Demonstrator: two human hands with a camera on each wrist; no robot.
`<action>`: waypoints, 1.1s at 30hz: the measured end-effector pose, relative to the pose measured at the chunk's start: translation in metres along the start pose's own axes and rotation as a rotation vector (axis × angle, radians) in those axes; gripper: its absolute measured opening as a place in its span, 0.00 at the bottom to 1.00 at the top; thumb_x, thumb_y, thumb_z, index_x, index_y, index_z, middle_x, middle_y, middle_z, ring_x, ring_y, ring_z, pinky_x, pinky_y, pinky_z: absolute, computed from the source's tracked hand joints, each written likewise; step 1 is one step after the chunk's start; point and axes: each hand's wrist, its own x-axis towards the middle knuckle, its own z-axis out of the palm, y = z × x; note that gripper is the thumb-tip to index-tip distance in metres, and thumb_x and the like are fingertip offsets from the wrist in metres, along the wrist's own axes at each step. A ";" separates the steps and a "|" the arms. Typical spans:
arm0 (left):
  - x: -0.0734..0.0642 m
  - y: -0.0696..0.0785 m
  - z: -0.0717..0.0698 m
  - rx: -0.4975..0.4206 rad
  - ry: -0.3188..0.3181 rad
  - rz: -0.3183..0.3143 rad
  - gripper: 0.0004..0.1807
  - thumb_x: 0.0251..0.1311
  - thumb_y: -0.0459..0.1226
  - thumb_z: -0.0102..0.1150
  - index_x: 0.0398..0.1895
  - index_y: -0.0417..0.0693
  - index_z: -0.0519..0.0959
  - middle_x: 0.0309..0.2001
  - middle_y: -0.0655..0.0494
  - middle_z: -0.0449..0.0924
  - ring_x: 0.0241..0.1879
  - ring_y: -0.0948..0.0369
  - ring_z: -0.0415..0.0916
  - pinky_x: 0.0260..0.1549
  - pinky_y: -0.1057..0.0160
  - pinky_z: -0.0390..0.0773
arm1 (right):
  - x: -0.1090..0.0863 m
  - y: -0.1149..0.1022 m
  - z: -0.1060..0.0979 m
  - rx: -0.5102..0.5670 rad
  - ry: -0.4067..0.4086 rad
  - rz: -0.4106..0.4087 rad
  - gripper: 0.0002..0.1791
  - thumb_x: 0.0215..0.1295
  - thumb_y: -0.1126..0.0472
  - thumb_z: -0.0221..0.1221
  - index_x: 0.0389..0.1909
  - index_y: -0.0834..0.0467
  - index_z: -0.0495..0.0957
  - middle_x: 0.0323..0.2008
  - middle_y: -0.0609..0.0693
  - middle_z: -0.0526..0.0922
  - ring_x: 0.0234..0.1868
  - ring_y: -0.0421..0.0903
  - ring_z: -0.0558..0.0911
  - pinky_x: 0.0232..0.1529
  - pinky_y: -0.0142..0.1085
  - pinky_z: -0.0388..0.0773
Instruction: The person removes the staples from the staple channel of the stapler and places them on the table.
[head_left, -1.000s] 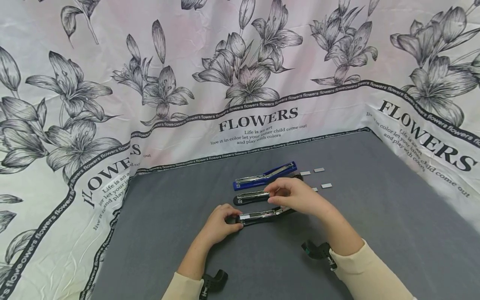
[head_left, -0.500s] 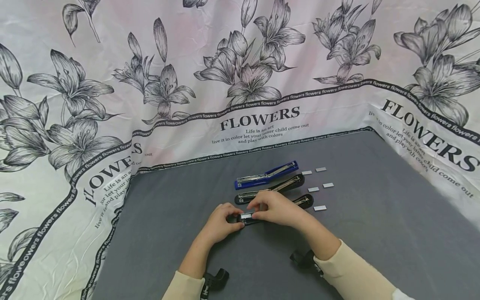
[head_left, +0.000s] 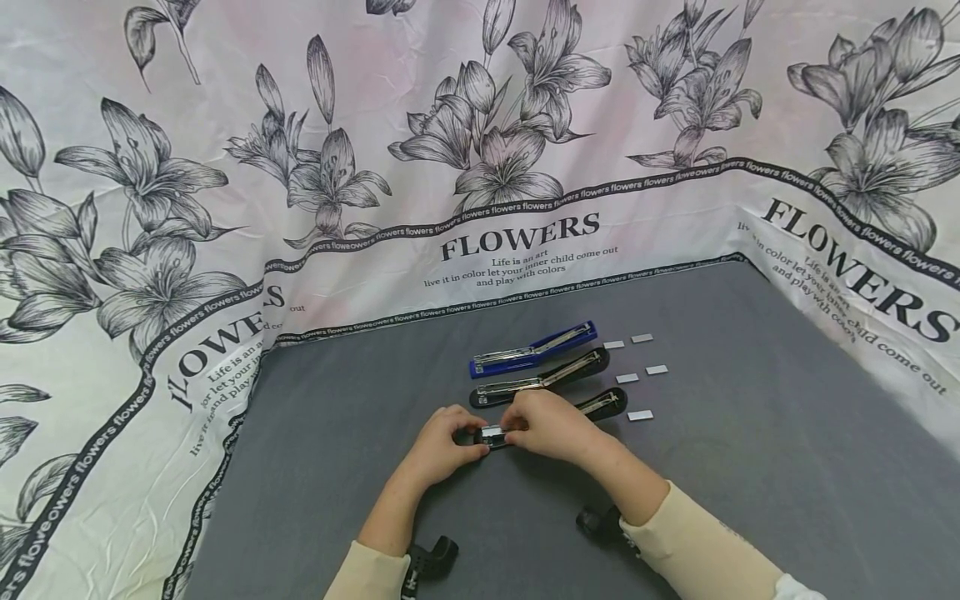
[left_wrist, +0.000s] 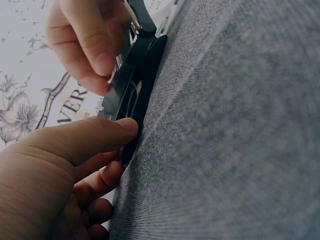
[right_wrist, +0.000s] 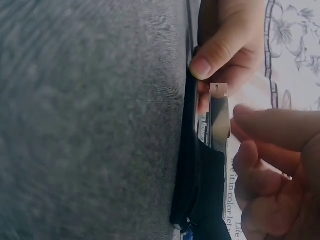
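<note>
My left hand [head_left: 442, 446] grips the front end of the nearest black stapler [head_left: 606, 404], which lies unfolded on the grey cloth. Its thumb [left_wrist: 117, 131] presses the dark edge in the left wrist view. A small white piece [head_left: 492, 431] shows at the front of the stapler's metal magazine [right_wrist: 218, 117]. My right hand [head_left: 551, 423] bends over the middle of that stapler, thumb and forefinger right at the magazine; I cannot tell whether they pinch anything. In the right wrist view the right fingers [right_wrist: 265, 150] are curled beside the magazine.
A second black stapler [head_left: 573, 371] and a blue stapler [head_left: 510, 365] lie unfolded just behind. Several small pale strips [head_left: 640, 415] lie to their right. A flower-printed curtain [head_left: 517, 250] borders the grey cloth [head_left: 337, 400] at the back and sides.
My right hand has moved left and toward me, from over the second black stapler onto the nearest one's magazine. My left hand has kept its hold at the front end.
</note>
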 end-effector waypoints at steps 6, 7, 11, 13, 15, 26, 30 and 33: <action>0.000 0.000 0.000 0.007 0.000 0.010 0.15 0.57 0.41 0.77 0.48 0.51 0.89 0.37 0.65 0.76 0.38 0.61 0.67 0.40 0.59 0.69 | -0.002 -0.003 0.004 -0.106 0.008 0.010 0.04 0.63 0.61 0.71 0.38 0.55 0.90 0.29 0.41 0.76 0.28 0.38 0.71 0.32 0.36 0.72; 0.000 0.000 0.000 0.008 0.002 0.014 0.15 0.57 0.41 0.77 0.48 0.51 0.89 0.37 0.65 0.76 0.38 0.61 0.66 0.40 0.59 0.69 | -0.003 -0.004 0.005 -0.109 0.012 0.011 0.04 0.62 0.61 0.71 0.38 0.55 0.91 0.29 0.41 0.76 0.28 0.38 0.71 0.31 0.36 0.72; 0.000 0.000 0.000 0.006 0.005 0.017 0.15 0.57 0.41 0.77 0.47 0.51 0.89 0.37 0.65 0.76 0.38 0.61 0.66 0.39 0.59 0.69 | -0.002 -0.004 0.007 -0.088 0.031 0.029 0.05 0.62 0.62 0.72 0.38 0.56 0.91 0.29 0.42 0.78 0.28 0.38 0.72 0.32 0.36 0.72; 0.000 0.000 0.000 0.005 0.005 0.014 0.15 0.56 0.41 0.77 0.47 0.52 0.89 0.37 0.65 0.76 0.37 0.62 0.66 0.39 0.60 0.69 | -0.002 -0.004 0.008 -0.053 0.041 0.047 0.04 0.62 0.63 0.72 0.37 0.57 0.91 0.30 0.42 0.81 0.28 0.38 0.73 0.32 0.36 0.74; 0.000 -0.001 0.000 0.005 0.006 0.018 0.15 0.56 0.41 0.77 0.47 0.52 0.89 0.36 0.66 0.76 0.37 0.62 0.66 0.38 0.60 0.68 | -0.001 -0.004 0.009 -0.011 0.054 0.070 0.03 0.62 0.63 0.72 0.36 0.57 0.91 0.30 0.43 0.84 0.28 0.37 0.75 0.32 0.36 0.75; 0.001 -0.002 0.001 0.011 0.010 0.040 0.15 0.56 0.41 0.77 0.47 0.51 0.89 0.36 0.66 0.75 0.37 0.61 0.66 0.38 0.60 0.68 | 0.003 -0.004 0.019 0.181 0.163 0.175 0.05 0.63 0.58 0.72 0.30 0.49 0.85 0.23 0.37 0.78 0.20 0.37 0.73 0.25 0.34 0.71; 0.001 -0.003 0.001 0.019 0.013 0.046 0.15 0.56 0.41 0.77 0.46 0.51 0.89 0.36 0.66 0.76 0.37 0.62 0.66 0.38 0.60 0.68 | 0.003 -0.005 0.020 0.179 0.176 0.177 0.05 0.62 0.58 0.73 0.34 0.50 0.85 0.24 0.37 0.77 0.20 0.37 0.72 0.25 0.34 0.71; 0.001 -0.003 0.001 0.016 0.011 0.043 0.15 0.56 0.42 0.77 0.46 0.51 0.89 0.36 0.66 0.75 0.37 0.61 0.66 0.38 0.60 0.68 | 0.003 -0.005 0.021 0.170 0.173 0.148 0.04 0.63 0.58 0.72 0.37 0.50 0.87 0.24 0.36 0.77 0.19 0.36 0.72 0.24 0.34 0.71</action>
